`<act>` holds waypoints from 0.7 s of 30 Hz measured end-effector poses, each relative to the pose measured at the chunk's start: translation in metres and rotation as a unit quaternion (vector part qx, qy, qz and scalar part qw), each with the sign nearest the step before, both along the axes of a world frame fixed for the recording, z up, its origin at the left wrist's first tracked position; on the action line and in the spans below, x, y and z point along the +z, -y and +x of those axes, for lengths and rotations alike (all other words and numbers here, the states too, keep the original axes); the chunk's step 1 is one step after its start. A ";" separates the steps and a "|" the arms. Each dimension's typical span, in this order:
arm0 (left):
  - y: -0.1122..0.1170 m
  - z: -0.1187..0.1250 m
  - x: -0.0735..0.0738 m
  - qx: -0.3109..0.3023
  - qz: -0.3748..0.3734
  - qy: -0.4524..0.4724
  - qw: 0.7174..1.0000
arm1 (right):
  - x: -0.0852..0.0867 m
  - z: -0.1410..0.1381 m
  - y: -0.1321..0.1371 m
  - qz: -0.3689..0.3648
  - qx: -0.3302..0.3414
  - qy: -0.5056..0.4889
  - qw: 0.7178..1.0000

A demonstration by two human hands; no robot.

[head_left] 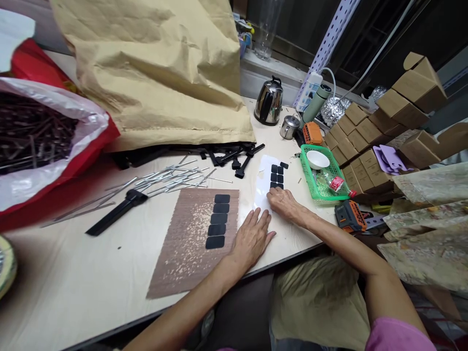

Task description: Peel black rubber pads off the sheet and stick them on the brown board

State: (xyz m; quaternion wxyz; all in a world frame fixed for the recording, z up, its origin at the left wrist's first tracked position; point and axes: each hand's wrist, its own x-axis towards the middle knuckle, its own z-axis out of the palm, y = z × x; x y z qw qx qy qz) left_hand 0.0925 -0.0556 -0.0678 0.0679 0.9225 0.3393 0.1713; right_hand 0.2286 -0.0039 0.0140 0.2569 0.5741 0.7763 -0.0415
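My left hand (252,239) lies flat with fingers stretched out, its fingertips at the lower end of a white sheet (262,183). Just to its right, the fingers of my right hand (287,204) are bent and pressed together at the sheet's lower part, below small black pads (274,177) stuck there in two columns. Whatever the right fingertips pinch is hidden. One black pad (284,165) sits crooked at the sheet's upper right edge. Left of my hands, a brown wood-grain mat (175,243) carries a column of several larger black pads (218,218) and pale specks.
Metal rods (164,178), black plastic parts (241,163) and a black T-shaped piece (117,212) lie at left and back. A green basket (310,183), a kettle (269,102) and an orange-black battery pack (351,216) stand at right. A red bag (106,131) holds dark rods.
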 end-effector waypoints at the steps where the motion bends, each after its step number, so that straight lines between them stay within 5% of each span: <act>1: 0.000 0.000 0.000 -0.001 0.000 -0.001 1.000 | 0.000 0.002 -0.002 0.001 -0.002 -0.002 1.000; 12: 0.000 0.001 0.001 0.005 -0.012 -0.016 1.000 | 0.008 0.015 -0.008 -0.010 -0.037 -0.070 0.997; 17: -0.001 0.002 0.004 0.008 -0.025 -0.028 0.999 | -0.002 0.007 -0.006 0.037 -0.080 -0.082 0.993; 21: -0.002 0.002 0.002 0.000 -0.033 -0.026 0.999 | 0.001 0.026 -0.019 0.098 -0.138 -0.108 0.980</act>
